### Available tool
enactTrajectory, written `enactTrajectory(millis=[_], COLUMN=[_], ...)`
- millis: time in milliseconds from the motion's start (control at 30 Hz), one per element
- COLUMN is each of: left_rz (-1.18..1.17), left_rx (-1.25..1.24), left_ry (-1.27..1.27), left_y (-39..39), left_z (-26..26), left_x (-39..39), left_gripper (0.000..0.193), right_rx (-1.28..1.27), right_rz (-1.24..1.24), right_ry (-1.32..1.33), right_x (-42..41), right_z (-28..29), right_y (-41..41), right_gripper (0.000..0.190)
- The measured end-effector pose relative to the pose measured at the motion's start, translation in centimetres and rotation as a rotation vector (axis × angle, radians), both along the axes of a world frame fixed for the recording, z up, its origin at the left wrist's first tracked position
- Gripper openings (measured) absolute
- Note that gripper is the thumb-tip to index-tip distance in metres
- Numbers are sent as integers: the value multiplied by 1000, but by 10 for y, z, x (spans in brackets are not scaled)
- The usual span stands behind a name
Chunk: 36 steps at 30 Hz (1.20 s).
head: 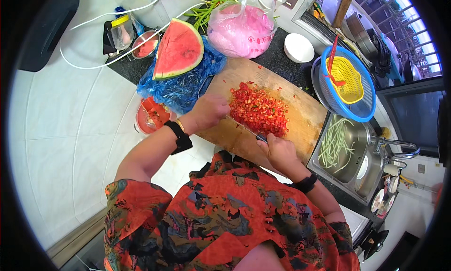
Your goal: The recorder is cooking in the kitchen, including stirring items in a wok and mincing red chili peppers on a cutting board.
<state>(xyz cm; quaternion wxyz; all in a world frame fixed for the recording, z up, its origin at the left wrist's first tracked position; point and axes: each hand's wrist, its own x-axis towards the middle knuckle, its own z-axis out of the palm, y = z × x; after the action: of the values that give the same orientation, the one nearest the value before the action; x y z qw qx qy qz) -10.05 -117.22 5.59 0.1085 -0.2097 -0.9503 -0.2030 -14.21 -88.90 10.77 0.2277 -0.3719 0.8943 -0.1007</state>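
Note:
A mound of chopped red chili peppers lies on a wooden cutting board. My right hand grips the dark handle of a kitchen knife, whose blade runs along the near edge of the mound towards my left hand. The fingers of my left hand are bent together by the far end of the blade; whether they pinch the tip or a bit of pepper is hidden. Small pepper pieces are scattered beyond the mound.
A cut watermelon wedge rests on a blue plastic bag at left. Behind the board are a pink plastic bag and a white bowl. At right, a blue basket stands above a steel sink holding long green beans.

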Motion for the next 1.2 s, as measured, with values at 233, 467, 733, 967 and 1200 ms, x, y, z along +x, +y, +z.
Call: enactTrajectory(millis=[233, 467, 733, 967, 1200], left_rz=[11, 30, 122, 100, 32], left_rx=[-38, -62, 30, -12, -47], left_ry=[-33, -27, 102, 81, 1], left_y=[2, 7, 16, 8, -7], left_z=[4, 0, -6, 11, 6], left_x=[1, 0, -33, -35, -17], left_gripper=[8, 16, 13, 12, 7], right_rx=[-119, -68, -19, -52, 52], right_rz=[17, 31, 62, 29, 23], right_ry=[59, 91, 275, 210, 97], right_x=[3, -1, -49, -43, -20], right_z=[-9, -16, 0, 1, -10], right_y=[9, 13, 5, 3, -7], right_gripper=[38, 41, 45, 45, 42])
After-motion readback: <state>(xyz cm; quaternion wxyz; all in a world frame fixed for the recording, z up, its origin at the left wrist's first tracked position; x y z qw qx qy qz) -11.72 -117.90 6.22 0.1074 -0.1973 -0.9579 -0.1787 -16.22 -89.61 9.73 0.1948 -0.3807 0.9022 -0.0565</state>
